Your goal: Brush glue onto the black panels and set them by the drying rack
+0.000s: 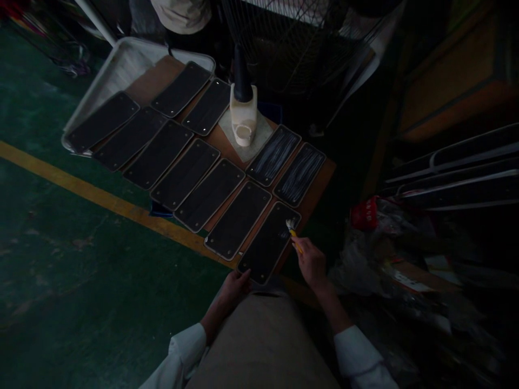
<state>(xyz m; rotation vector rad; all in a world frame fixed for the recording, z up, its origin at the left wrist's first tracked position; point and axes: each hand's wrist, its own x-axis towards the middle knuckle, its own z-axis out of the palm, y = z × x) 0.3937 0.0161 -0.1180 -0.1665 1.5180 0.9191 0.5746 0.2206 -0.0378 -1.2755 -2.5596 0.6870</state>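
Observation:
My right hand (pixel 312 263) grips the yellow handle of a small brush (pixel 295 237). Its pale bristles touch the upper part of the nearest black panel (pixel 265 248), where a short whitish smear shows. With my left hand (pixel 239 283) I pinch that panel's lower left corner between thumb and fingers. Several more black rounded panels with small corner holes lie in rows, such as the one beside it (pixel 239 221). Two panels at the right, a streaked panel (pixel 275 155) and its neighbour (pixel 300 175), carry white strokes. A cream container (pixel 243 116) with a dark top stands behind them.
The panels lie on a brown board (pixel 322 172) over a pale tray (pixel 93 86). A large wire fan guard (pixel 279 54) stands behind. At the right are a red cup-like container (pixel 364 213), plastic bags and long dark bars (pixel 458 183). Another person's clothing (pixel 182 16) shows at the top.

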